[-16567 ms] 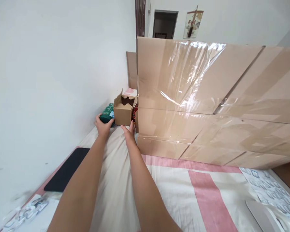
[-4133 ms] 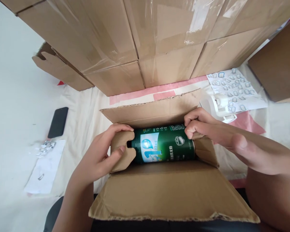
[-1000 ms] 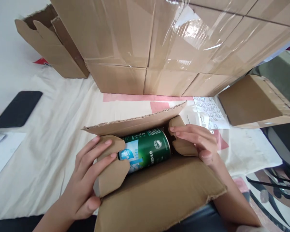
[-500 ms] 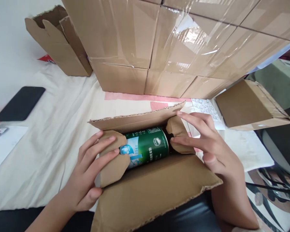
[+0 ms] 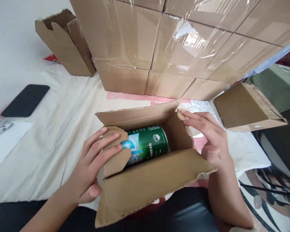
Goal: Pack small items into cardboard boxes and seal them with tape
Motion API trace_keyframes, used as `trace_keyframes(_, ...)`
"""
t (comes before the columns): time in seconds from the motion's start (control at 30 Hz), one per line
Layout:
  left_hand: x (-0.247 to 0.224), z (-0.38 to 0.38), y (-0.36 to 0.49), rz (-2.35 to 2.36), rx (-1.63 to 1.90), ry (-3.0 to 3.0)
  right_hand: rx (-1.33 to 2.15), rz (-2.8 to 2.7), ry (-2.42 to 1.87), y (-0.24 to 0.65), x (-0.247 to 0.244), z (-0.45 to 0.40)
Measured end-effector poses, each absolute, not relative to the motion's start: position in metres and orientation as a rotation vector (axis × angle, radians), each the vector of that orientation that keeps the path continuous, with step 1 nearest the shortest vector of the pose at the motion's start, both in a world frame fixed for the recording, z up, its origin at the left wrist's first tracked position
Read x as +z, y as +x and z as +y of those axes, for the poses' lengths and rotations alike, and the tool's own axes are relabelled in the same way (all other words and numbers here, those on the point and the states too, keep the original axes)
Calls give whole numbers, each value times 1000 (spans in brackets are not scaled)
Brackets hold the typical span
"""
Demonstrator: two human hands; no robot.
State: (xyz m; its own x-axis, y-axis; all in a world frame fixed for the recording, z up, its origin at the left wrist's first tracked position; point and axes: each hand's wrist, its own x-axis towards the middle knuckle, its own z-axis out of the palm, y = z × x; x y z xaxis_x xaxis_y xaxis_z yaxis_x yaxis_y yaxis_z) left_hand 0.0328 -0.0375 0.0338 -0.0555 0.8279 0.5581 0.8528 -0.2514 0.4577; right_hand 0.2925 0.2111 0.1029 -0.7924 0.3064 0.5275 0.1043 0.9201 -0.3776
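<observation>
An open cardboard box [image 5: 157, 177] rests in front of me with its long flaps spread. Inside lies a green can [image 5: 149, 144] on its side, with a blue and white label part. My left hand [image 5: 94, 161] lies with spread fingers on the left end flap [image 5: 116, 161], which is folded inward over the can's left end. At the right end of the box, my right hand [image 5: 207, 132] has its fingers on the right end flap [image 5: 182, 116], now raised; a gap shows between the can and that end wall.
Wrapped stacked cartons [image 5: 125, 42] stand behind. Other open boxes sit at the back left [image 5: 70, 48] and the right [image 5: 244, 106]. A black phone [image 5: 25, 100] lies on the cream cloth [image 5: 70, 119] at the left, near a paper [image 5: 14, 138].
The right end flap has swung up and outward with my right hand, uncovering the right inside of the box. My left hand stays on the left flap. The view has shifted slightly.
</observation>
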Motion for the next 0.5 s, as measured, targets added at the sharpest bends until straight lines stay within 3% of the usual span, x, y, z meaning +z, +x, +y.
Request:
trace_keyframes(0.13,34,-38,33,-1898,-1194,-2150,428,-2287,-546,292,97,212)
trace_keyframes(0.33,34,-39,35,-1908,-1186,-2135,739,-2059,-790,288,97,213)
trace_keyframes(0.5,32,-38,37,-1885,-1202,-2103,802,-2096,-967,291,101,217)
